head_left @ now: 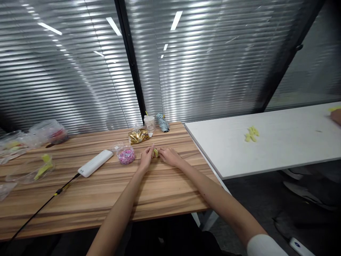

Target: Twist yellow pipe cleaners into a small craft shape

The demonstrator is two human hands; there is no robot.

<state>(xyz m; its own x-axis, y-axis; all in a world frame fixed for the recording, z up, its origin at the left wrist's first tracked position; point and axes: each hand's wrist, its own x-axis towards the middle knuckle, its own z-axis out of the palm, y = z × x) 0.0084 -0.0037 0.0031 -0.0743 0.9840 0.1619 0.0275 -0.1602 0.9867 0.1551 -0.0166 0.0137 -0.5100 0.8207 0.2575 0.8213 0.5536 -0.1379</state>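
Observation:
My left hand (146, 158) and my right hand (170, 156) meet above the wooden table (106, 199). Between their fingertips is a small yellow-green piece (155, 153), partly hidden by my fingers. Its exact shape is hard to make out. Just left of my left hand stands a clear bowl of pink beads or small bands (126, 155). Behind my hands lies a gold foil packet (138, 136).
A white power bank (95, 163) with a black cable lies on the table, beside a plastic bag of yellow-green pieces (44, 168). A plastic cup (149, 123) and a folded pale blue umbrella (162, 122) stand at the back. A co-worker's hand (336, 116) rests on an adjoining white table (277, 142).

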